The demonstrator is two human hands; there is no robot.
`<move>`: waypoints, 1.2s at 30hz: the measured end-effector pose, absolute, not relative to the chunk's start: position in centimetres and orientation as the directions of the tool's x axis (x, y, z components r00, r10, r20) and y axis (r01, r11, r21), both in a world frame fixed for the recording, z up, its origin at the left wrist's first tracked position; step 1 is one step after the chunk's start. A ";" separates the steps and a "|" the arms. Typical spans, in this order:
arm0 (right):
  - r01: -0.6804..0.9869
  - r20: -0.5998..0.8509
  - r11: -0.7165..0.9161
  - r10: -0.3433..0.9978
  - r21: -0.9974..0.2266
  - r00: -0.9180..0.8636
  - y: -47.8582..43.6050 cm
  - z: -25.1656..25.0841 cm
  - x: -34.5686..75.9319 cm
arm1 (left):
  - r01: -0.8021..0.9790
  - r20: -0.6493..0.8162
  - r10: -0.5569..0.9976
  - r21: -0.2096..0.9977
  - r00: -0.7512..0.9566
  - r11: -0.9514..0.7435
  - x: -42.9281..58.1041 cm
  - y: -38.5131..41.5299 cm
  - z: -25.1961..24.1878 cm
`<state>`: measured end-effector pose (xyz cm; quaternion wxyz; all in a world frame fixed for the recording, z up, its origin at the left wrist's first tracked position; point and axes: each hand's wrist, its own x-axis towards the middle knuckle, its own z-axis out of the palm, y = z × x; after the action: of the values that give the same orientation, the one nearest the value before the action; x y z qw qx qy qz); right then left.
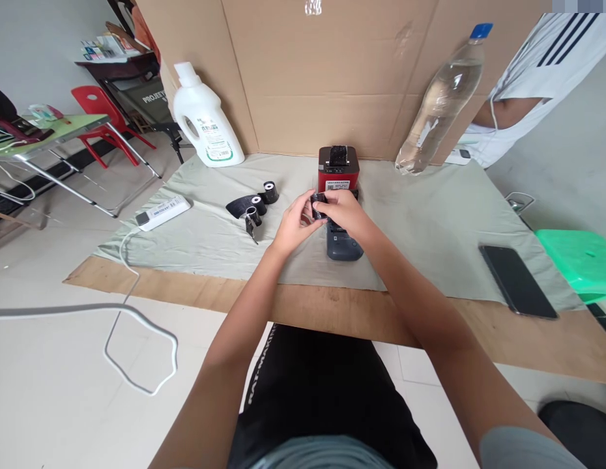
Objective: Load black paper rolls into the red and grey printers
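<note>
My left hand (294, 225) and my right hand (345, 208) meet over the middle of a grey-green cloth (430, 215). Together their fingers pinch a small black roll (318, 204). Just beneath my right hand lies a dark grey device (343, 246). Right behind the hands a red label printer (338, 168) stands upright with a black roll in its top. To the left lie loose black rolls (264, 197) with a strip of black ribbon (240, 206).
A white detergent bottle (205, 120) and a tilted clear water bottle (444, 101) lean against a cardboard wall. A white power strip (162, 212) with its cable lies left, a black phone (518, 281) right, beside a green stool (584, 260). Another person's white sleeve (537, 71) shows far right.
</note>
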<state>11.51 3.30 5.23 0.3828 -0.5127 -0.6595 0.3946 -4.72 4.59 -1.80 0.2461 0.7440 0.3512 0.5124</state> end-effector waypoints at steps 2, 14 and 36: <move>0.375 0.110 0.175 0.976 -0.910 -0.187 3.4 5.2 11.7 | 0.358 0.600 0.770 0.685 0.218 -0.635 -4.9 4.3 -1.2; 0.625 0.202 0.211 0.976 -0.751 -0.086 2.7 4.5 10.7 | 0.584 0.571 0.811 0.618 0.126 -0.526 -5.0 4.3 -1.3; 0.737 0.358 0.366 0.916 -0.568 -0.180 14.2 3.9 2.7 | 0.922 0.033 0.989 0.359 0.143 -0.145 -2.0 3.9 -3.8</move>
<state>2.69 14.17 3.94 0.3336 -0.5466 -0.7562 0.1342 -2.05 3.91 -3.78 0.1275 0.7452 0.6411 0.1320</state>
